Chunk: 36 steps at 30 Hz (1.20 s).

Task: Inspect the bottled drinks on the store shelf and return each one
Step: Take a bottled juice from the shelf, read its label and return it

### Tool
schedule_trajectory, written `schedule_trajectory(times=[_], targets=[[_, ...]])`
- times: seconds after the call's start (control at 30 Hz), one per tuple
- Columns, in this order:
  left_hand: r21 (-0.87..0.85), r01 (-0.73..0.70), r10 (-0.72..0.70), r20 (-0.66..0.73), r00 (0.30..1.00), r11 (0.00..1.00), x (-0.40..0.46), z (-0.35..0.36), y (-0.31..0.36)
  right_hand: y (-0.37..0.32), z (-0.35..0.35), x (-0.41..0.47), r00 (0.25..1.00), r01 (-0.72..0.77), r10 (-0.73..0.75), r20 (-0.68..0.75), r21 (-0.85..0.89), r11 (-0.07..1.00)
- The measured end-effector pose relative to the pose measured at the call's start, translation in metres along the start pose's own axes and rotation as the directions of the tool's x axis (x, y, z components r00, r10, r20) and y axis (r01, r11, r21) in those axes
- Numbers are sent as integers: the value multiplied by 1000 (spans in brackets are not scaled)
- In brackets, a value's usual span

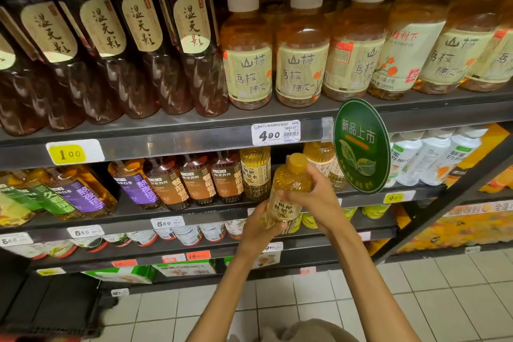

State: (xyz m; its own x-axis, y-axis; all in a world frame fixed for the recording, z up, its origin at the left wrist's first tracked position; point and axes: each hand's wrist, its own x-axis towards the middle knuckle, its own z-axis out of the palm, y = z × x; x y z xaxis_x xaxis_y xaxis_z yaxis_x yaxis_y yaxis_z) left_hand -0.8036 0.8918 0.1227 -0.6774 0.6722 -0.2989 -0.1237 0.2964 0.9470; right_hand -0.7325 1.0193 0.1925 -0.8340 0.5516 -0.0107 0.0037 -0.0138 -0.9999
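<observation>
Yellow bottle (287, 193), yellow cap, cream label, tilted before shelf (194, 215) edge; left hand (259, 226) grasping base, right hand (312, 194) grasping shoulder.

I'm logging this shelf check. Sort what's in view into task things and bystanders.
In the job:
yellow bottle, held off the shelf
left hand, gripping its base
right hand, gripping its upper part

Just there:
green round sign
4.00 price tag
dark tea bottles
</observation>
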Motion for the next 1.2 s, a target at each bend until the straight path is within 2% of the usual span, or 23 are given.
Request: schedule_trajectory(times=[0.1,0.17,0.33,0.4,0.47,0.57,0.67,0.77,0.9,0.97,1.03,1.13,1.2], targets=[[59,-37,37,-6,999,998,14,11,2,2,-7,11,994,-20,27,-110,69,997],[37,-33,35,-55,998,999,20,16,2,2,-8,18,988,-40,51,-148,78,996],[74,-12,28,-216,976,997,34,20,-1,6,1,27,986,-12,1,-164,-68,998],[102,62,-32,-266,963,993,38,25,-1,8,6,29,982,-5,-24,-185,-158,987],[44,146,-124,-318,940,988,43,31,1,8,7,32,982,26,-65,-175,-216,976],[-13,203,-196,-325,925,979,52,34,5,5,6,40,987,49,-90,-136,-280,959],[-49,236,-238,-343,909,971,58,34,5,4,5,48,983,78,-148,-106,-486,870],[-129,237,-269,-371,889,963,62,38,5,4,6,54,957,145,-274,-99,-654,743],[-258,219,-303,-353,885,941,71,44,8,6,7,53,919,133,-346,-191,-675,726],[-315,226,-332,-342,879,922,76,44,10,11,8,53,914,59,-338,-224,-750,659],[-366,235,-366,-347,864,901,80,45,10,13,7,57,916,0,-323,-237,-807,590],[-386,238,-380,-348,857,891,84,49,9,13,7,62,915,-3,-323,-240,-807,591],[-410,251,-396,-321,860,877,86,52,10,14,8,63,911,-11,-337,-237,-832,555]])
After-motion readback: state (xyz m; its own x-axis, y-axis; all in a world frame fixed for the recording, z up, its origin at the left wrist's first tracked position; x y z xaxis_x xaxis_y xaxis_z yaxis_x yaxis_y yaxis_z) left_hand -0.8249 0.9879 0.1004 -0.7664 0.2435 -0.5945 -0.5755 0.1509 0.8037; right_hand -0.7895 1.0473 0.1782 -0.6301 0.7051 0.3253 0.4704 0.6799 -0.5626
